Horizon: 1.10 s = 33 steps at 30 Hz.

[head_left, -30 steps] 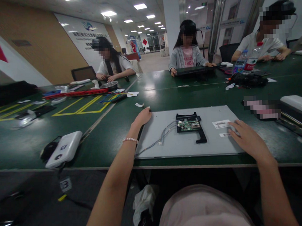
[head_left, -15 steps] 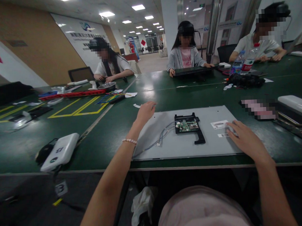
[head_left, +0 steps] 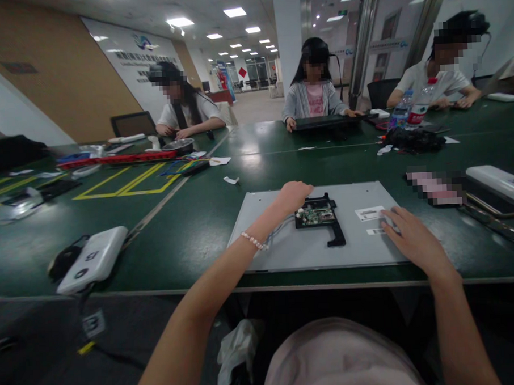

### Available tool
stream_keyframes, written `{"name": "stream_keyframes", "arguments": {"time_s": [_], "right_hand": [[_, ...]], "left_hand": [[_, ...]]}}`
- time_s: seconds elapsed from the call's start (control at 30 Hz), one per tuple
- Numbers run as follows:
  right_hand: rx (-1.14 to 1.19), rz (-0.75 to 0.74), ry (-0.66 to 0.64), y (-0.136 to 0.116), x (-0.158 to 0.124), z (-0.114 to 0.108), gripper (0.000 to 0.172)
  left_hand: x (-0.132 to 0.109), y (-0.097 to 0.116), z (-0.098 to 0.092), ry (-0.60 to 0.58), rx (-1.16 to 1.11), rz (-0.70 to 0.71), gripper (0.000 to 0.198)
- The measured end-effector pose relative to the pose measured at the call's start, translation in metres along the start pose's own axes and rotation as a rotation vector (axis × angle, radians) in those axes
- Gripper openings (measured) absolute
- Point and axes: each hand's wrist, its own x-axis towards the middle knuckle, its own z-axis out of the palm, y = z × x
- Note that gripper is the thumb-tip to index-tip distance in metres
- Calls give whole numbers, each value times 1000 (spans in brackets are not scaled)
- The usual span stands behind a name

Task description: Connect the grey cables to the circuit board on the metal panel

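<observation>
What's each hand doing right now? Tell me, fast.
Left hand: over the grey panel near the black bracket; whether it grips anything cannot be told.
Right hand: open, spread over the panel's right side by the white labels.

The near panel (head_left: 361,246) looks like smooth, matt metal, its bracket (head_left: 337,233) dull black plastic, its label (head_left: 371,213) paper; the green table (head_left: 169,241) is glossy.

A dark green surface (head_left: 169,236), marked with yellow tape (head_left: 138,180) at left, carries a grey rectangular panel (head_left: 314,245) lying flat near its front edge. Left of that sits a white device (head_left: 93,259); farther back lie a paper slip (head_left: 231,180) and a long red bar (head_left: 119,159). Two plastic bottles (head_left: 421,107) stand beside a black bundle (head_left: 414,139).
</observation>
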Motion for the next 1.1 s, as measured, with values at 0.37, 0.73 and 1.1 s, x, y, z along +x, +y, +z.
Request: {"name": "stream_keyframes", "arguments": {"time_s": [0.37, 0.73, 1.1], "right_hand": [[-27, 16, -22, 3, -1, 4, 54], [-2, 1, -16, 1, 0, 0, 49], [-4, 12, -27, -1, -1, 0, 52]], "left_hand": [[-9, -1, 16, -43, -72, -101, 28], [-11, -6, 21, 35, -169, -166, 31], [-16, -31, 16, 148, -366, -381, 36]]}}
